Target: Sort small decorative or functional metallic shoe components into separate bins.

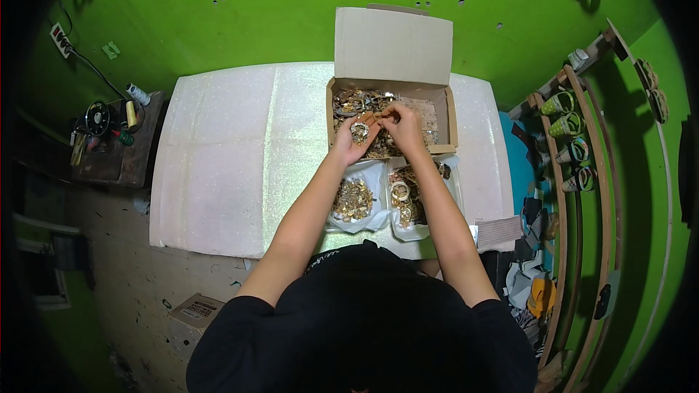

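Note:
My left hand (349, 147) is turned palm up over the open cardboard box (453, 118), with a round, shiny ring-shaped piece (360, 131) resting in it. Close beside its fingertips, my right hand (405, 129) is closed in a pinch; whatever is between those fingers is too small to make out. Under both hands the box holds a heap of small gold and silver metal pieces (357, 100). Nearer to me stand two white-lined trays. Small gold pieces (354, 200) fill part of the left tray, and larger gold rings (400, 191) lie in the right one, partly hidden by my right forearm.
A pale, glittery cloth (218, 167) covers the table. At the left, a small dark stand (109, 164) carries thread spools and tools. On the right, a wooden rack (582, 247) holds green sandals, with scraps (535, 276) piled beside it. A carton (195, 314) sits on the floor.

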Tool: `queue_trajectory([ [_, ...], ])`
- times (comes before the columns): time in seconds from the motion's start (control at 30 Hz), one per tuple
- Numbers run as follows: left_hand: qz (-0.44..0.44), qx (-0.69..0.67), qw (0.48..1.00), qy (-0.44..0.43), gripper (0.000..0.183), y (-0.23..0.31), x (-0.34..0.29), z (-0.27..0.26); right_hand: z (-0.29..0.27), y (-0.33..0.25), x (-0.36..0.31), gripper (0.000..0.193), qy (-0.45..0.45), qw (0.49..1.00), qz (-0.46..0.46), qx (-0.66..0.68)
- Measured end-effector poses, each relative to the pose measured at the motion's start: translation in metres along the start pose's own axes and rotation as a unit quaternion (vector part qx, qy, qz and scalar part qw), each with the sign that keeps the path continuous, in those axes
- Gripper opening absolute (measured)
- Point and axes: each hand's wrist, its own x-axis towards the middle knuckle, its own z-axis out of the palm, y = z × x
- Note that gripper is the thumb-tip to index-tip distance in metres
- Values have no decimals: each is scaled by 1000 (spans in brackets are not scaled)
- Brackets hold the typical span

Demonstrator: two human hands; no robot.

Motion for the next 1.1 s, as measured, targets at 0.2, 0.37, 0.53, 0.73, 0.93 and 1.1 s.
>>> queue_trajectory([
  [0.2,-7,-12,1000,1,31,1,-1,0,-1,3,-1,11,6,999,40,18],
  [0.37,-13,-30,999,-20,32,1,-3,3,-5,7,-3,12,-2,995,99,16],
  [0.53,-6,-29,999,-24,31,0,-4,7,-18,26,-15,9,24,979,173,107],
  [0.73,-3,-32,999,-27,30,0,-5,7,-59,27,-54,11,35,952,222,209],
  [0.93,1,-24,999,-29,30,-1,-4,7,-83,39,-97,11,-70,935,304,170],
  [1.1,-7,-38,999,-38,32,1,0,1,-80,44,-116,12,-140,936,304,109],
])
